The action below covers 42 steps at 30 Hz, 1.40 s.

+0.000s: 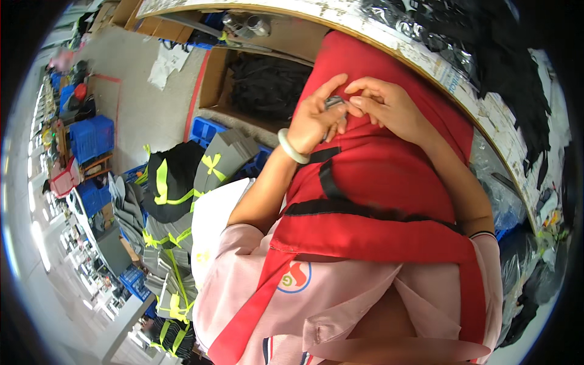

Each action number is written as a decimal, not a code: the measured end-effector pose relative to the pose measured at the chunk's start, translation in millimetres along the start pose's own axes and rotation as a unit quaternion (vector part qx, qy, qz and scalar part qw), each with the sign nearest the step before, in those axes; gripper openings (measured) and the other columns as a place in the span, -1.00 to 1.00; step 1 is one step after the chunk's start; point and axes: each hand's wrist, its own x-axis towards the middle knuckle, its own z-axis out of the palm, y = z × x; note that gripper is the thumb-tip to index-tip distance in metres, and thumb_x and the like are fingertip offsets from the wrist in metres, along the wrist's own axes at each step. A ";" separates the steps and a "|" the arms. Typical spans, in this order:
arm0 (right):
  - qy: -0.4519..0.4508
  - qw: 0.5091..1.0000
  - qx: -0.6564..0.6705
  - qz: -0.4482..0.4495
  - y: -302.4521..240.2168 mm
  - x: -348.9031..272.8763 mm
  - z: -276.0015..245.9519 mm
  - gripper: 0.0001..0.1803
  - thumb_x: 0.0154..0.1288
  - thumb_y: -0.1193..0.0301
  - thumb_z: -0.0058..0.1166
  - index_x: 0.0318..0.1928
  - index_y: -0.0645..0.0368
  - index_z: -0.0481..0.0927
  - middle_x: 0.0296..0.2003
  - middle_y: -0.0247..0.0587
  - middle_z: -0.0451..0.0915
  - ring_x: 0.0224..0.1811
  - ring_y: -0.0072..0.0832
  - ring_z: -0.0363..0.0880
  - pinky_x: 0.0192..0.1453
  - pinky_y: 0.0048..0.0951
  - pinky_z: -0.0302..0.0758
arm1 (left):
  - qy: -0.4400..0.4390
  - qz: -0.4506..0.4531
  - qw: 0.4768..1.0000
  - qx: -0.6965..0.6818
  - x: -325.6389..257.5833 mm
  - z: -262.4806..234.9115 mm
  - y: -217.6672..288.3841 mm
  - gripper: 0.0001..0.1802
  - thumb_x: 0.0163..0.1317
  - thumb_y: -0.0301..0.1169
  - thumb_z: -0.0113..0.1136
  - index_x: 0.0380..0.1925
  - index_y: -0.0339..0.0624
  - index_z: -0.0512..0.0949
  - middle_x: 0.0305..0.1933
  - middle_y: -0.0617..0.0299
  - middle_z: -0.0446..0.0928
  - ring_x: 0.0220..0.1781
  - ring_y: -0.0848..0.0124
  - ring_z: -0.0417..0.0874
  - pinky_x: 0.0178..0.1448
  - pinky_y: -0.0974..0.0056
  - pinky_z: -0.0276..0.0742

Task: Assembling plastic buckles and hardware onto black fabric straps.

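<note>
And here are both hands, meeting above the lap over the red apron [377,173], with a small grey metallic-looking piece [333,102] right between them. It sits at the fingers of the left hand [309,121], the one with the pale bracelet [292,146] at its wrist. That grip is a loose, partial curl: the index finger reaches out away from the body, the lower fingers bend in, and the piece seems held there.

Across comes the right hand [392,112], thumb and fingers half bent, tips close up against the piece. Whether they pinch it or merely brush it, I cannot tell; the fingers overlap too much.

How will it handle? Light, I'd judge, and stiff, with a shine that suggests a smooth, slippery surface. It doesn't look fragile, but something this small could easily slip down onto the apron. The best hold is probably a thumb-and-finger pinch on its flat sides; its exact shape is too small to read.

Just beyond the hands runs the white worktop [404,40], black cloth [517,106] hanging off it, while a cardboard box [212,79] of dark strips [267,85] stands to the left.
</note>
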 end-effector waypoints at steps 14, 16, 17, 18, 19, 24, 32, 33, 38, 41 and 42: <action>0.174 0.977 -0.070 -0.106 22.7 -7.8 -33.1 -0.87 0.25 0.41 0.15 -0.28 0.22 0.57 -0.50 -0.34 0.55 -0.50 -0.65 0.46 -0.41 -0.60 0.37 | 0.006 -0.020 1.000 -0.014 39.6 26.7 -22.6 -0.80 0.30 -0.50 0.13 -0.10 -0.26 0.46 -0.39 0.11 0.65 -0.73 0.58 0.39 -0.68 0.50 0.23; 0.291 0.921 -0.225 -0.127 8.6 -15.6 -50.3 -0.79 0.19 0.41 0.21 -0.14 0.11 0.59 -0.35 -0.23 0.57 -0.35 -0.40 0.53 -0.25 -0.45 0.47 | -0.001 -0.043 0.999 0.011 39.1 27.1 -19.6 -0.78 0.38 -0.37 0.04 -0.10 -0.29 0.46 -0.42 0.16 0.60 -0.73 0.57 0.37 -0.68 0.54 0.21; 0.359 0.847 -0.328 -0.216 6.0 -12.7 -69.7 -0.75 0.14 0.43 0.23 -0.13 0.09 0.58 -0.30 -0.22 0.57 -0.27 -0.32 0.52 -0.15 -0.39 0.46 | -0.011 -0.055 0.993 -0.107 40.5 20.0 -22.9 -0.74 0.41 -0.30 -0.01 -0.09 -0.28 0.46 -0.42 0.18 0.57 -0.69 0.55 0.38 -0.65 0.53 0.24; 0.420 0.747 -0.422 -0.297 3.9 -8.4 -89.5 -0.70 0.09 0.44 0.25 -0.11 0.06 0.58 -0.24 -0.20 0.57 -0.18 -0.25 0.52 -0.06 -0.33 0.46 | -0.025 -0.069 0.972 -0.222 42.8 15.1 -26.4 -0.68 0.44 -0.23 -0.06 -0.08 -0.28 0.46 -0.41 0.20 0.55 -0.65 0.54 0.40 -0.63 0.52 0.26; 0.436 0.719 -0.455 -0.293 -9.0 -6.5 -98.1 -0.68 0.06 0.46 0.25 -0.11 0.06 0.58 -0.21 -0.19 0.56 -0.14 -0.21 0.50 0.01 -0.30 0.42 | -0.017 -0.114 0.941 -0.319 45.4 10.8 -25.7 -0.58 0.46 -0.13 -0.14 -0.01 -0.27 0.45 -0.37 0.23 0.50 -0.52 0.48 0.46 -0.55 0.48 0.36; 0.357 0.656 -0.600 -0.288 -17.3 15.6 -139.6 -0.75 0.12 0.41 0.21 -0.14 0.02 0.62 0.04 -0.28 0.49 0.14 -0.26 0.38 0.22 -0.31 0.30 | -0.054 -0.181 0.907 -0.376 58.3 13.8 -19.7 -0.63 0.44 -0.19 -0.08 0.00 -0.26 0.47 -0.29 0.17 0.58 -0.31 0.35 0.63 -0.43 0.33 0.57; 0.207 0.890 -0.294 -0.278 -71.4 -28.8 -37.6 -0.85 0.30 0.37 0.07 -0.26 0.20 0.54 -0.49 -0.08 0.52 -0.45 -0.12 0.52 -0.31 -0.31 0.46 | 0.037 -0.028 0.992 -0.117 44.8 22.1 -14.3 -0.87 0.26 -0.48 0.18 -0.31 -0.35 0.62 -0.43 0.16 0.61 -0.50 0.49 0.59 -0.57 0.47 0.49; 0.164 0.923 -0.242 -0.249 -66.3 -33.1 -28.6 -0.87 0.31 0.42 0.06 -0.23 0.22 0.56 -0.47 -0.17 0.55 -0.48 -0.34 0.51 -0.35 -0.43 0.44 | 0.035 0.006 0.995 -0.089 45.5 20.9 -15.3 -0.88 0.27 -0.51 0.17 -0.29 -0.35 0.63 -0.49 0.20 0.59 -0.57 0.55 0.53 -0.60 0.49 0.38; 0.108 0.993 -0.050 -0.010 -15.9 -34.4 -22.8 -0.85 0.35 0.43 0.04 -0.22 0.27 0.58 -0.51 -0.33 0.56 -0.59 -0.70 0.44 -0.51 -0.64 0.39 | 0.082 0.057 0.995 -0.005 42.8 29.5 -11.0 -0.90 0.21 -0.55 0.24 -0.28 -0.32 0.66 -0.61 0.38 0.51 -0.68 0.71 0.32 -0.61 0.54 0.17; 0.122 0.989 0.067 0.044 -1.0 -32.9 -26.6 -0.82 0.36 0.38 0.04 -0.23 0.26 0.53 -0.57 -0.34 0.51 -0.66 -0.73 0.42 -0.62 -0.70 0.36 | 0.088 0.113 0.988 0.049 41.4 27.6 -14.9 -0.90 0.17 -0.56 0.28 -0.31 -0.32 0.66 -0.54 0.40 0.53 -0.56 0.70 0.38 -0.50 0.54 0.28; 0.122 0.989 0.067 0.045 2.3 -30.4 -27.4 -0.82 0.36 0.38 0.04 -0.23 0.26 0.53 -0.57 -0.34 0.51 -0.66 -0.73 0.42 -0.62 -0.70 0.36 | 0.093 0.161 0.979 0.082 42.5 28.7 -16.9 -0.90 0.16 -0.58 0.28 -0.30 -0.33 0.66 -0.51 0.40 0.54 -0.52 0.69 0.41 -0.45 0.53 0.32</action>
